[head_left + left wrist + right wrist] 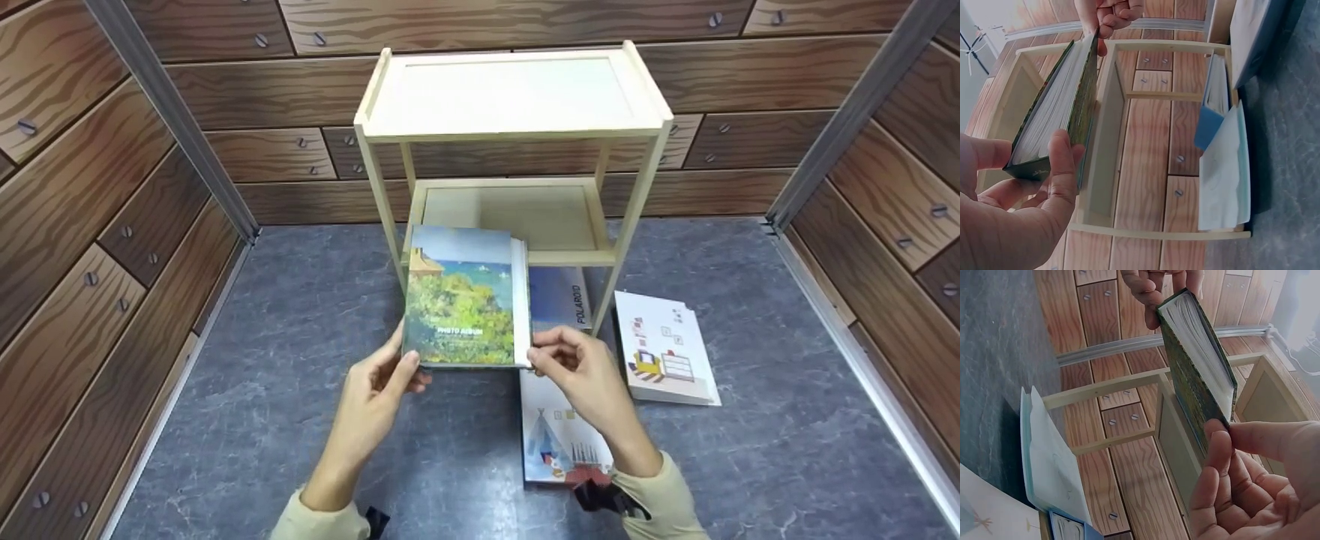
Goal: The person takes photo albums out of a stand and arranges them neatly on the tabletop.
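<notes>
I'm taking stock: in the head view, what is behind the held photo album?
Behind the photo album, a wooden shelf and a blue POLAROID book show in part. The shelf's front-left corner and anything else behind are covered.

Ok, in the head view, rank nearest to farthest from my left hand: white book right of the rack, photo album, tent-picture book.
1. Photo album: in your left hand.
2. Tent-picture book: right of that hand.
3. White book: farther right.

Thick photo album [461,300], closed, green-and-blue landscape cover tilted upward, held before a wooden rack [525,210]
</notes>
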Demonstrator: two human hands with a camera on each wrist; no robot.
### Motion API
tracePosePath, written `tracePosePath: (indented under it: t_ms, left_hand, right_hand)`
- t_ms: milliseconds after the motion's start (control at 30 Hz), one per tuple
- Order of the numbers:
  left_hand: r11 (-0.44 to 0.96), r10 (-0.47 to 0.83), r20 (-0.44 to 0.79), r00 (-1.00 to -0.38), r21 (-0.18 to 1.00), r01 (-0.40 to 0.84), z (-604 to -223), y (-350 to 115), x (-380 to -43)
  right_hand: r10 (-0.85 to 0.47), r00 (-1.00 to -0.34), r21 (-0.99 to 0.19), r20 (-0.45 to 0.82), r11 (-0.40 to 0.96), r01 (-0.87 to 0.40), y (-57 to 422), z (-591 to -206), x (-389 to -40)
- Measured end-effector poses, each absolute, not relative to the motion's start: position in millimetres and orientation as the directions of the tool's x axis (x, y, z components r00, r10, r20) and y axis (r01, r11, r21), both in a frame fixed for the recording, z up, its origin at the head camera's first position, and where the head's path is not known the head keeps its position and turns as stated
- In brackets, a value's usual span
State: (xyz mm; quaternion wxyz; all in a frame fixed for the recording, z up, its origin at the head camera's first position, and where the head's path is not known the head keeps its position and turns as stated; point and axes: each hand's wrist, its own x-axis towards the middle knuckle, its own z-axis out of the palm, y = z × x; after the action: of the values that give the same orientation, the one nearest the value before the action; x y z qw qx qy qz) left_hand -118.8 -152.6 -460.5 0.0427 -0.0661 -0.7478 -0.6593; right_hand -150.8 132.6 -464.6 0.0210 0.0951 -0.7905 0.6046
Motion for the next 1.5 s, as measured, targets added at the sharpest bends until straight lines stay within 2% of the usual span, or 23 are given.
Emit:
tracePosePath:
  t_ms: [467, 1033, 1267, 1500]
  left_hand:
    - [0.129, 0.050, 0.080, -0.996, 0.988, 0.085, -471.7, -153.5, -96.1]
    - [0.113, 0.025, -0.015, -1.000, 0.994, -0.012, -490.6, -158.2, -81.0]
    - [0.069, 0.035, -0.017, -0.999, 0.997, -0.014, -503.9, -160.5, -73.0]
    - [0.083, 0.037, -0.098, -0.995, 0.992, -0.094, -515.4, -163.5, -68.7]
  right_hand:
    - [-0.106, -0.987, -0.951, 0.124, 0.269, -0.149, 132.0, -472.5, -128.0]
    - [-0.168, -0.985, -0.948, 0.050, 0.302, -0.099, 130.3, -492.1, -116.9]
    - [-0.184, -0.982, -0.937, 0.033, 0.336, -0.094, 128.8, -504.0, -111.6]
    - [-0.207, -0.978, -0.929, 0.007, 0.359, -0.083, 127.7, -514.0, -105.3]
